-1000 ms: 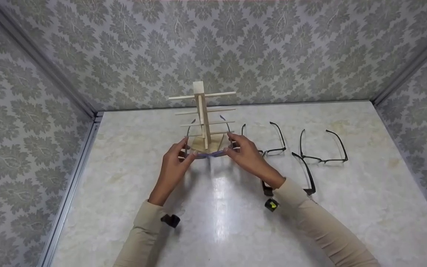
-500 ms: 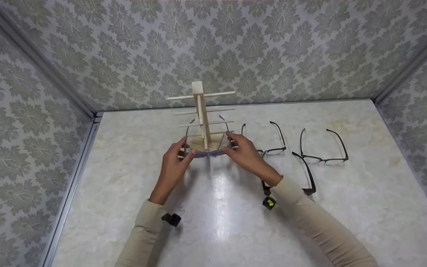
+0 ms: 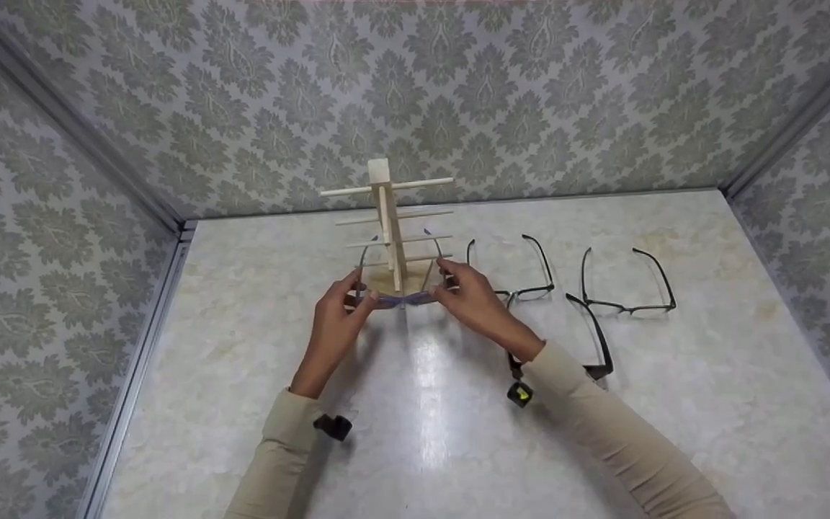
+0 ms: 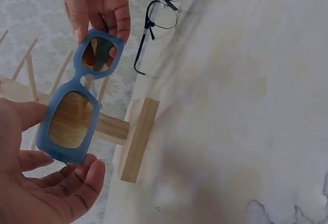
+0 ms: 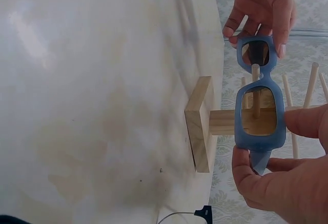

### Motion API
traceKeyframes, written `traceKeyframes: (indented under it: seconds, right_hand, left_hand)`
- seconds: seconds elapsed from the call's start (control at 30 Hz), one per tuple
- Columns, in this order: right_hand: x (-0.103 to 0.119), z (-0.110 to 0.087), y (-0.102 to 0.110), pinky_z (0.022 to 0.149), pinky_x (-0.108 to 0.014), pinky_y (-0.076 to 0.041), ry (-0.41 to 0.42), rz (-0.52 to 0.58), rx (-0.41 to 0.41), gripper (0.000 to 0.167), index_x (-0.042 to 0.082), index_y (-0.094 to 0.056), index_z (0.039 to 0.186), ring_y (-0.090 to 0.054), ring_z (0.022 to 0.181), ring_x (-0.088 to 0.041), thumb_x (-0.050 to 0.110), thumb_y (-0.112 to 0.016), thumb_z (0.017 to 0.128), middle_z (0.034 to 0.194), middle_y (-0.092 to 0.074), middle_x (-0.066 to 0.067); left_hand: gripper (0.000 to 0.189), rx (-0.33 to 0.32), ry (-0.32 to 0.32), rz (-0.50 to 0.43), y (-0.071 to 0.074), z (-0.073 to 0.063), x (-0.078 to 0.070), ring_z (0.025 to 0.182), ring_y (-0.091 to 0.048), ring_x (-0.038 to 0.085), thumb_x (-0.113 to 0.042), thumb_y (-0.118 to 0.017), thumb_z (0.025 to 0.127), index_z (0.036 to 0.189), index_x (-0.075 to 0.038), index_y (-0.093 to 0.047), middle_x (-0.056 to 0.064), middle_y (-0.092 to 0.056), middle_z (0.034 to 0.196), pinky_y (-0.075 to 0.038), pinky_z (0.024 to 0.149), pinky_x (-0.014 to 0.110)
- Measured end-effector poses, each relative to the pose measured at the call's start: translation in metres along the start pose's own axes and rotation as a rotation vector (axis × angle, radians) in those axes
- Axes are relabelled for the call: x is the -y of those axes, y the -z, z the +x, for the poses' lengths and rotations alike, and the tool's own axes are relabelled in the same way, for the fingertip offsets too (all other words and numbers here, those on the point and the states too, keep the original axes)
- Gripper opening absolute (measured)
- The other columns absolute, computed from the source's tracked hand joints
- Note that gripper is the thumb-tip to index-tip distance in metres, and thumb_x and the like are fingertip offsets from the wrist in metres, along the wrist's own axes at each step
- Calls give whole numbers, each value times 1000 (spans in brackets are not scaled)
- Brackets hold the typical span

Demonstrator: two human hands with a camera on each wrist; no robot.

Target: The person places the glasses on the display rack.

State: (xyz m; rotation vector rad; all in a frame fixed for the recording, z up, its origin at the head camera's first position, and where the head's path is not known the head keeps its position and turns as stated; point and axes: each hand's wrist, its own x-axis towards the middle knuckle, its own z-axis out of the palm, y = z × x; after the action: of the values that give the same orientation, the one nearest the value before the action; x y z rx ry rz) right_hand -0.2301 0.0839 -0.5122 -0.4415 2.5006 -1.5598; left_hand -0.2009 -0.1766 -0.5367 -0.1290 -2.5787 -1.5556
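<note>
Blue-framed sunglasses (image 5: 260, 141) with brownish lenses are held level by both hands at the lower part of a wooden eyeglass stand (image 3: 393, 241). My left hand (image 3: 336, 317) pinches one side between thumb and fingers; my right hand (image 3: 478, 301) pinches the other side. The arms of the sunglasses are unfolded and point back, on either side of the stand's post. In the right wrist view a wooden peg (image 5: 255, 69) shows close to the bridge. Whether the bridge touches the peg, I cannot tell. The stand's base (image 4: 139, 141) rests on the table.
Several dark-framed eyeglasses lie unfolded to the right of the stand, among them one pair (image 3: 534, 290) near it and another pair (image 3: 630, 310) farther right. A third pair (image 3: 601, 346) is partly hidden by the right forearm. A patterned wall (image 3: 415, 94) rises behind the table (image 3: 242, 404).
Both hands, the sunglasses and the stand appear slightly farther left in the head view. Each hand's grip on the sunglasses looks the same as before.
</note>
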Motion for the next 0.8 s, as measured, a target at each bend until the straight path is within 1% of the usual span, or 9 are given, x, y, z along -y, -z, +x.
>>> traceKeyframes:
  seconds: [0.17, 0.4, 0.6, 0.8]
  right_hand:
    - [0, 1, -2, 106, -50, -59, -7, 7, 11, 63, -12, -43, 162, -67, 128, -43, 12, -67, 109, 145, -57, -36]
    - [0, 1, -3, 108, -52, -57, -18, 0, 10, 61, -11, -44, 162, -63, 133, -45, 12, -65, 110, 152, -54, -35]
    - [-3, 0, -4, 105, -51, -59, -41, -16, 5, 62, -9, -44, 163, -64, 132, -44, 18, -66, 112, 152, -54, -34]
    - [-4, -1, -5, 106, -50, -59, -25, -4, -8, 60, -11, -45, 161, -65, 131, -44, 14, -66, 111, 152, -54, -34]
  left_hand:
    - [60, -14, 21, -8, 0, -1, 2, 105, -73, 31, -21, -73, 109, 161, 2, -53, 19, -69, 129, -61, 89, 44]
    - [62, 5, 33, 0, -1, 0, 3, 107, -71, 30, -23, -71, 110, 162, 3, -50, 18, -68, 130, -62, 88, 43]
    - [62, 5, 21, -1, -2, 1, 5, 107, -71, 29, -28, -71, 110, 161, 2, -51, 17, -69, 127, -61, 88, 43]
    - [60, 3, 15, 5, -3, 1, 8, 103, -72, 29, -24, -71, 111, 161, 3, -51, 18, -70, 125, -61, 86, 43]
